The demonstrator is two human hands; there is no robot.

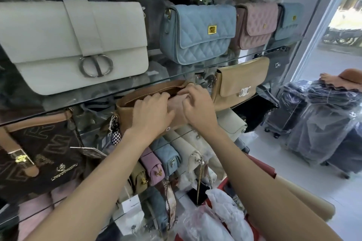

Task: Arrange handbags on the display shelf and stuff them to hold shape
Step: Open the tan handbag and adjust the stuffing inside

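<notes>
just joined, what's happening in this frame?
A person is working on a tan handbag at a glass shelf in a shop display. The bag's top zipper is open. The left hand grips the bag's front near the opening, while the right hand pinches at the zipper end, with pale stuffing showing between the hands. Above sit a white flap bag and a blue quilted bag; another tan bag stands to the right.

In front of me the upper glass shelf (176, 76) carries a white flap bag (58, 45), a blue quilted bag (197, 33), a pink quilted bag (256, 25) and another blue one (290, 21) (partly hidden). The shelf below holds a tan flap bag (241, 82) and a brown monogram bag (39, 152).
</notes>
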